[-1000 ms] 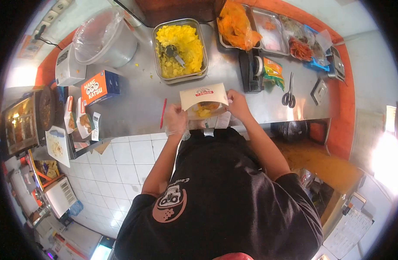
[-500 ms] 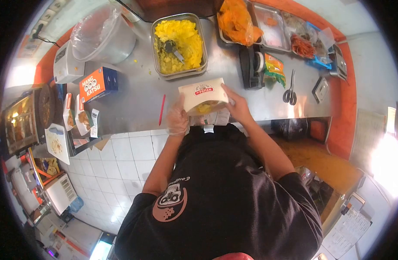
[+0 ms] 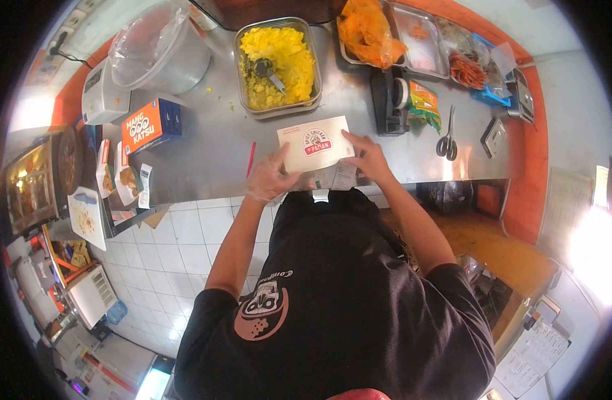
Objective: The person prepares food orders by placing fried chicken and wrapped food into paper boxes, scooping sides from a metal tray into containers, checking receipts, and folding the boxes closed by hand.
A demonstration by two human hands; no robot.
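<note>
A cream paper food box [image 3: 315, 145] with a "Spicy Chicken by Paman" logo sits at the front edge of the steel counter, its lid lying flat over the contents. My left hand [image 3: 271, 176], in a clear plastic glove, grips the box's left side. On the opposite side my right hand [image 3: 369, 159], which looks bare, holds it with the thumb and fingers at the edge. Printed paper slips [image 3: 344, 175] lie just below the box. A thin red stick [image 3: 251, 159] rests beside my left hand.
Behind the box stands a clear tub [image 3: 277, 114] of yellow mash with a dark-handled utensil. To the right are a tape dispenser [image 3: 386, 110], a green-orange packet [image 3: 424, 105] and scissors [image 3: 447, 137]. An orange-blue carton [image 3: 151, 125] and a large bucket [image 3: 176, 63] stand left.
The box lid, bowed up with yellow food showing at its front opening, has come down flat and hides the food. My left hand has shifted slightly along the box's side.
</note>
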